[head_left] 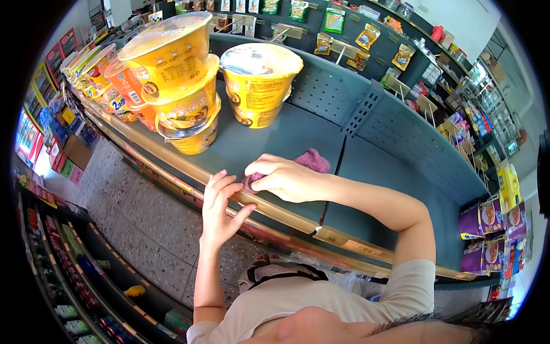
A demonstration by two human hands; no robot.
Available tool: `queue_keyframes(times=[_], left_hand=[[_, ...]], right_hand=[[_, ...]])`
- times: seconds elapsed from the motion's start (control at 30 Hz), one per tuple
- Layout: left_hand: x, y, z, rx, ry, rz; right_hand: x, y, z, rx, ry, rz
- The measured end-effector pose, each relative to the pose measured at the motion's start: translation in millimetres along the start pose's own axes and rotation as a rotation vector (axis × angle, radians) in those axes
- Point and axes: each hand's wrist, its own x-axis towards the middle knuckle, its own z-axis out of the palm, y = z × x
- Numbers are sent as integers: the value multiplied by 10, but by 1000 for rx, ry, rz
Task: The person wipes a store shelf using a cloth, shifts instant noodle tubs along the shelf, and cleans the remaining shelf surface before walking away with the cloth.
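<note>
My right hand (285, 179) is closed around a purple cloth (312, 160) and presses it down near the front edge of the dark grey shelf (375, 178). Part of the cloth sticks out behind the knuckles, and a bit shows by the fingertips. Fingers spread, my left hand (222, 207) rests at the tan price-label strip (275, 212) along the shelf's front, holding nothing. Just beyond the hands, yellow instant noodle bowls (186, 103) are stacked to the left. A shorter stack of yellow noodle bowls (258, 86) stands beside them.
More noodle bowls (94, 69) line the shelf's far left. Purple boxes (492, 221) stand at its right end. A perforated back panel (412, 135) rises behind, with hanging snack packets (366, 37) beyond. Behind me on the left is another stocked shelf (94, 269) across the speckled floor (152, 221).
</note>
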Motion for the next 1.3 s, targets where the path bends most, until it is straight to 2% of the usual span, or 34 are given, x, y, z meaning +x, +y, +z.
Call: queue_keyframes(times=[0.4,0.77,0.97,1.13,1.3], left_hand=[[-31,-79,37,3,44,63],[-21,-50,14,-1,42,68],[-19,-56,22,2,43,71],[-20,-47,16,-10,43,67],[-23,-32,17,-10,49,50]], right_hand=[[194,35,136,-101,68,2],[136,302,46,-331,217,142],[1,553,-142,-401,252,293],[-42,673,-202,-398,275,332],[-100,857,-265,-532,345,384]])
